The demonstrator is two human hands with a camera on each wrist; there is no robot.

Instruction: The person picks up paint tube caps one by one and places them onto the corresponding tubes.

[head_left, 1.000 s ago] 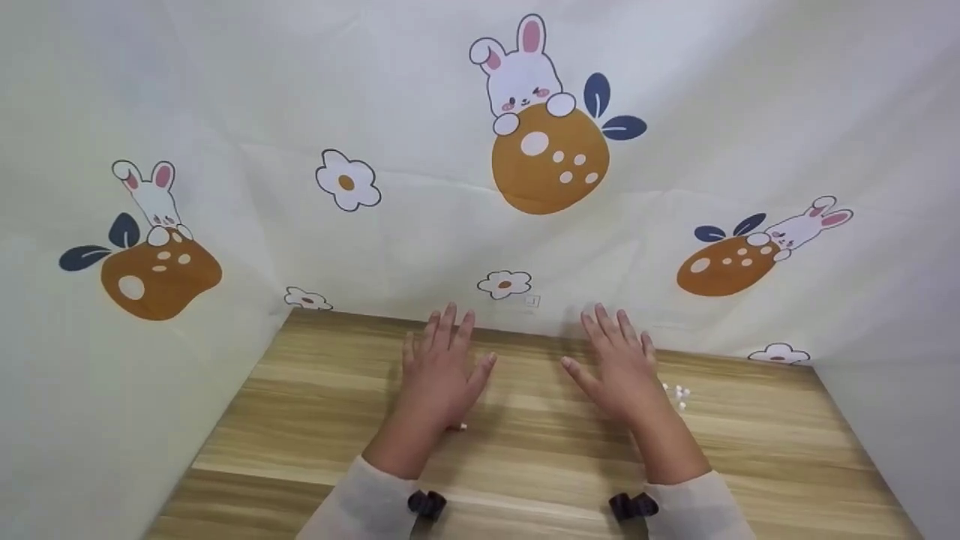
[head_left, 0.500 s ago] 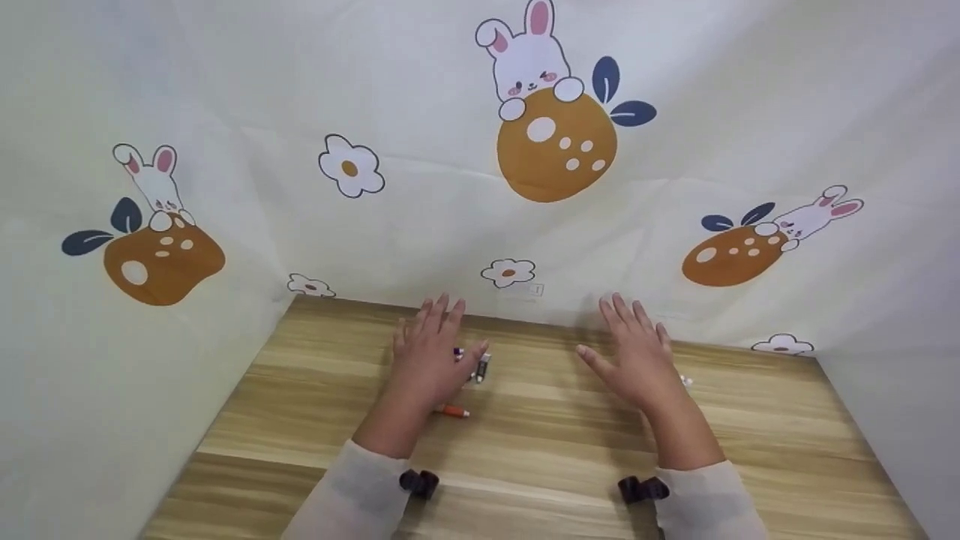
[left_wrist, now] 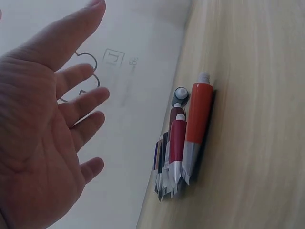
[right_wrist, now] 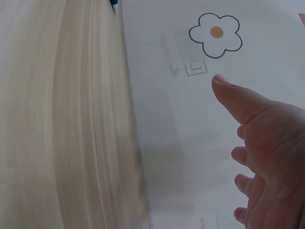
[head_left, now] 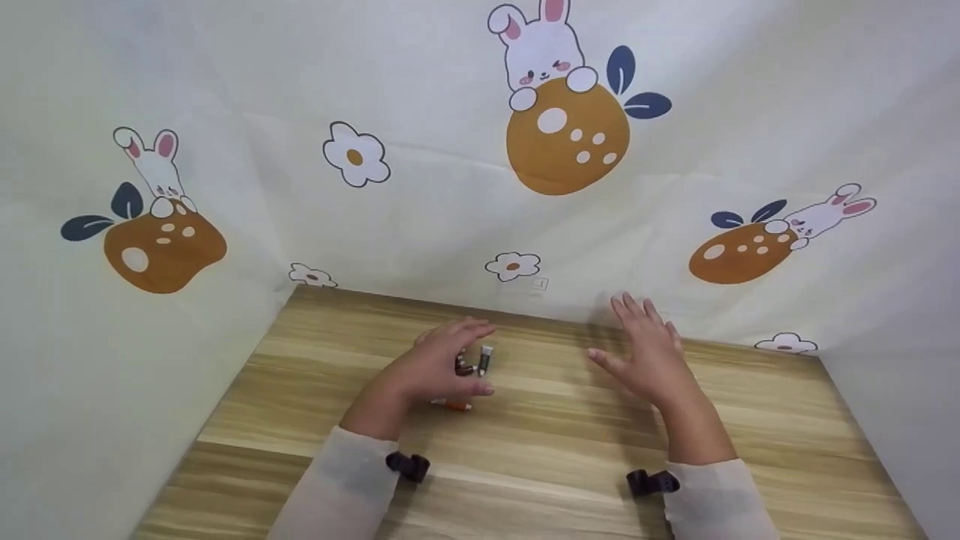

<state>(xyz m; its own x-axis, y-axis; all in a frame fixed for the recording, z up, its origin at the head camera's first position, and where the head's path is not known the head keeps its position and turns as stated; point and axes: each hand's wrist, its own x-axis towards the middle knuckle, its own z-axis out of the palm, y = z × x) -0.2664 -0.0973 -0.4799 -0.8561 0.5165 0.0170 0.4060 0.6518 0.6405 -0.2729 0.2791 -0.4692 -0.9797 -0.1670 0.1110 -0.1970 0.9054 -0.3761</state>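
My left hand (head_left: 442,364) hovers over a group of small paint tubes on the table, thumb and fingers apart and bent loosely, palm facing right. It holds nothing. Beyond its fingers a dark grey-green tube (head_left: 485,361) shows, and by the thumb an orange tube (head_left: 454,405). In the left wrist view the orange tube lies beside a crimson tube (left_wrist: 177,140), with several darker tubes crowded behind, partly hidden. My right hand (head_left: 649,360) is raised on the right with fingers spread and nothing in it. A teal tube (right_wrist: 114,4) peeks in at the top of the right wrist view.
The wood-grain table (head_left: 547,480) meets a pale cloth wall (head_left: 420,240) printed with rabbits, oranges and flowers at its back edge. Cloth also rises at both sides. Dark wrist bands (head_left: 409,466) sit on both sleeves.
My left hand has turned palm-right and bent its fingers, moving slightly left, so more tubes show. The right hand has shifted slightly right, and the small white pieces beside it are now hidden.
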